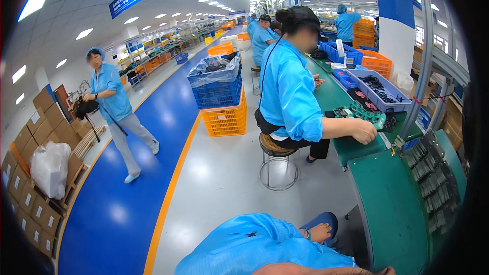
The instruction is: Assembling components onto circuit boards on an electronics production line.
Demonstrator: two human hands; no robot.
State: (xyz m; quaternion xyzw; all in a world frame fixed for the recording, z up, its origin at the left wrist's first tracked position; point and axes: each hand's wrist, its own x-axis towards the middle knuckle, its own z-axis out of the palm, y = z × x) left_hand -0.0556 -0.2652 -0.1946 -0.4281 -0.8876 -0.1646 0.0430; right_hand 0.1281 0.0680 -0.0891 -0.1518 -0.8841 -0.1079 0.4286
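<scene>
My left hand (320,232) rests on my dark blue trouser leg (331,220), with a ring and a bracelet on it. Its fingers lie loosely on the cloth, and nothing shows in it. Only a sliver of my right hand (386,271) comes into the lower edge, beside the green work surface (389,209); its fingers are cut off. On the belt ahead, a seated co-worker's hand (363,131) reaches to green circuit boards (364,113). A grey-blue bin (402,106) with black parts stands beyond them.
A rack of thin metallic pieces (433,183) and a metal post (420,56) stand on the right. Stacked blue and orange crates (222,119) and the co-worker's stool (277,160) are ahead. Another person (109,99) walks the blue aisle past cartons (30,209).
</scene>
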